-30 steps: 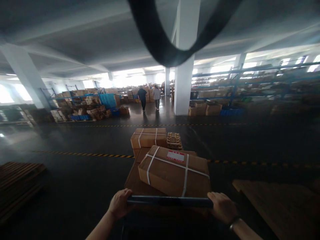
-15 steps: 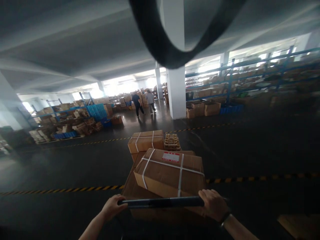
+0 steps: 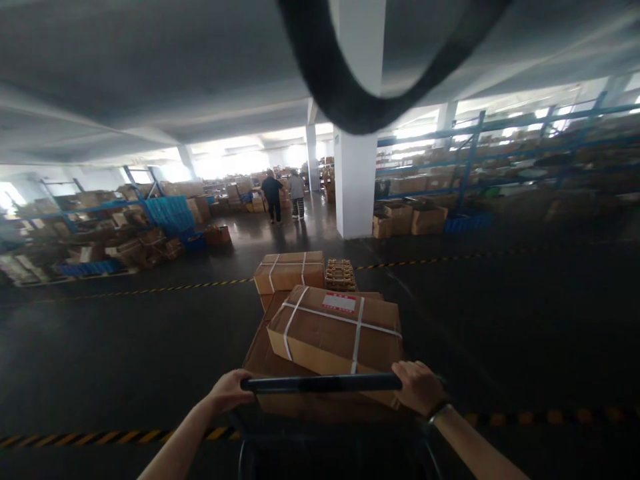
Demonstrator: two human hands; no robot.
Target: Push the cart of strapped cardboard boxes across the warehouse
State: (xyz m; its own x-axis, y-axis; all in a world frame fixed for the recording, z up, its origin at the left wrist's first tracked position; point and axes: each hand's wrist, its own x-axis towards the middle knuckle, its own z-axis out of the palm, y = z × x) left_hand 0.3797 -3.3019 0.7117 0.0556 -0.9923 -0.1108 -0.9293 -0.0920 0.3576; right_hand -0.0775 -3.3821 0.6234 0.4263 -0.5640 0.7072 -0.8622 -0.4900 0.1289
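Far left, loaded shelving runs along the hall, with cartons heaped low in front and a blue sheet at its near end. Here's the left hand, and it's a closed grip: fingers curled over the left end of the handle bar, wrapped right round it, forearm reaching up from the bottom edge. Well ahead, two people stand side by side on the aisle, a person in dark clothes and, to the right, a person in a grey top.

Into the middle, and there's the load! Just beyond the bar, a strapped carton lies askew on top of a large carton, white bands crossing it, a red-and-white label on its upper face. Farther forward sits a rear carton, banded too, and just beside it on the right a stack of gold-coloured pieces, too small to make out. A white pillar rises beyond.

Now the right hand: clenched firmly as well, knuckles up over the bar's right end, thumb hidden, a dark band at the wrist. And out right, blue racking full of goods, boxes at its foot.
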